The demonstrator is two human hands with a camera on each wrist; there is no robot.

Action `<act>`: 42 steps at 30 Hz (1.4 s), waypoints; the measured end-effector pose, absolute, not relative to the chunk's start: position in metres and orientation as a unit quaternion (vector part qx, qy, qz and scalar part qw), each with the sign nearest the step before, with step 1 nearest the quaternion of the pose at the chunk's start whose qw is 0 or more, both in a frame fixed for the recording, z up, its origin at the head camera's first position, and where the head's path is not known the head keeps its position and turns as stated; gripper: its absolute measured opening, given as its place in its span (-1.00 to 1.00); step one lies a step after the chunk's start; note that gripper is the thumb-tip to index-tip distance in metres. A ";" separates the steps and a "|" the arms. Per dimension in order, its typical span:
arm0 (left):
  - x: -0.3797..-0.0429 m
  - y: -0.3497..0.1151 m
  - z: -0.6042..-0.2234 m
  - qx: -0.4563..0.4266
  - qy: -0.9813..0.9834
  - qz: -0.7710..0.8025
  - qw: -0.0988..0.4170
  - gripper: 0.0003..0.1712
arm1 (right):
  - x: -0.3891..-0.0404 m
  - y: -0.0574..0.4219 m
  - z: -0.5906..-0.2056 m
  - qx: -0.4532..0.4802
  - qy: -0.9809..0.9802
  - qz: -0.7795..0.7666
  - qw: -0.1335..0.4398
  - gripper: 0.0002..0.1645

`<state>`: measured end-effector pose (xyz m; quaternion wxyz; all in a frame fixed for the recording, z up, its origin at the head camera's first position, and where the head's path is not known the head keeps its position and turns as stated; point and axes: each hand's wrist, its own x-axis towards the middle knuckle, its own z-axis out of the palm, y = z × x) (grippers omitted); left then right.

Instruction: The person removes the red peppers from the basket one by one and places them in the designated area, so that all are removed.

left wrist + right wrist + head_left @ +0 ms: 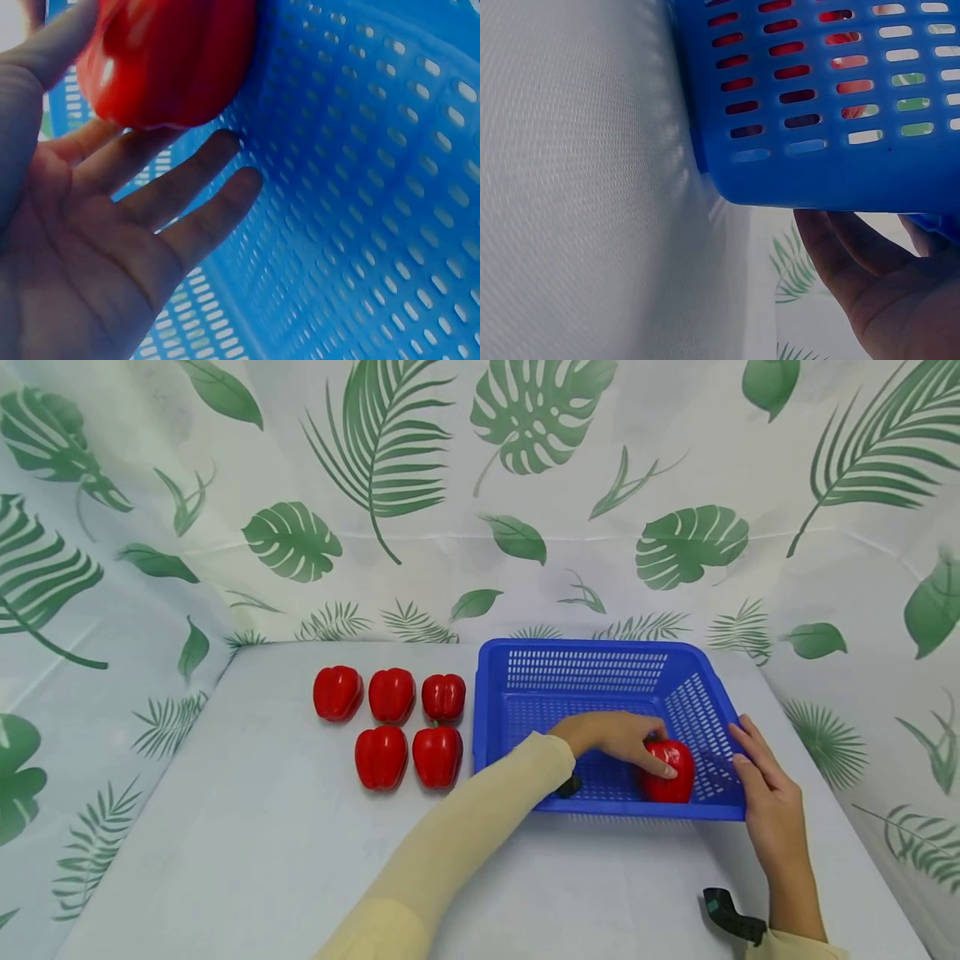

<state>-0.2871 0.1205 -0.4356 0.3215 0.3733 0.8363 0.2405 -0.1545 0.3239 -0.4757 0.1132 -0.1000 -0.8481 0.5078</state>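
Note:
Inside the blue plastic basket [588, 644], my left hand [618, 735] reaches across and holds a red bell pepper [672, 781] near the right-hand end. In the left wrist view the thumb [64, 41] lies along one side of the pepper [172, 67]; two fingers pass beneath it, and the other two spread apart by the perforated wall [360, 150]. My right hand [772, 802] grips the basket's right rim. From the right wrist view, its fingers [840, 247] press at the edge of the basket's side [832, 176], and red shows through the slots.
Several red bell peppers [382, 758] stand in two rows on the white table [247, 827], left of the basket. A black wrist device [731, 917] sits by the right forearm. Leaf-patterned cloth [435, 543] encloses the table's back and sides.

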 end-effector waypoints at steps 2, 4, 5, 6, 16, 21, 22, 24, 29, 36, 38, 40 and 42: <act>-0.287 0.123 -0.437 0.372 0.841 0.237 0.313 -0.39 | -0.154 0.324 -0.476 -0.099 -0.849 0.506 0.113 -0.38; -0.287 0.125 -0.438 0.372 0.844 0.237 0.305 -0.42 | -0.154 0.323 -0.476 -0.096 -0.851 0.503 0.116 -0.38; -0.287 0.126 -0.439 0.372 0.845 0.238 0.301 -0.43 | -0.155 0.323 -0.476 -0.093 -0.851 0.503 0.117 -0.39; -0.287 0.126 -0.439 0.372 0.845 0.241 0.300 -0.43 | -0.155 0.324 -0.476 -0.090 -0.852 0.502 0.119 -0.39; -0.290 0.118 -0.439 0.353 0.829 0.315 0.298 -0.55 | -0.155 0.325 -0.476 -0.091 -0.849 0.507 0.116 -0.39; -0.290 0.112 -0.436 0.316 0.805 0.400 0.303 -0.60 | -0.154 0.324 -0.476 -0.094 -0.851 0.504 0.111 -0.38; -0.290 0.111 -0.436 0.305 0.799 0.418 0.305 -0.60 | -0.155 0.324 -0.475 -0.094 -0.851 0.504 0.112 -0.39; -0.289 0.109 -0.433 0.287 0.789 0.448 0.307 -0.60 | -0.155 0.324 -0.475 -0.092 -0.852 0.503 0.113 -0.38; -0.287 0.102 -0.426 0.271 0.781 0.477 0.300 -0.55 | -0.153 0.324 -0.475 -0.095 -0.853 0.502 0.111 -0.38; -0.289 0.091 -0.421 0.283 0.774 0.491 0.281 -0.41 | -0.154 0.322 -0.474 -0.100 -0.852 0.501 0.115 -0.38; -0.288 0.089 -0.419 0.278 0.775 0.495 0.278 -0.40 | -0.154 0.322 -0.474 -0.100 -0.851 0.501 0.118 -0.38; -0.288 0.086 -0.417 0.273 0.776 0.498 0.275 -0.41 | -0.155 0.322 -0.475 -0.099 -0.851 0.501 0.120 -0.38; -0.287 0.084 -0.416 0.270 0.775 0.502 0.273 -0.41 | -0.155 0.322 -0.476 -0.101 -0.852 0.500 0.117 -0.39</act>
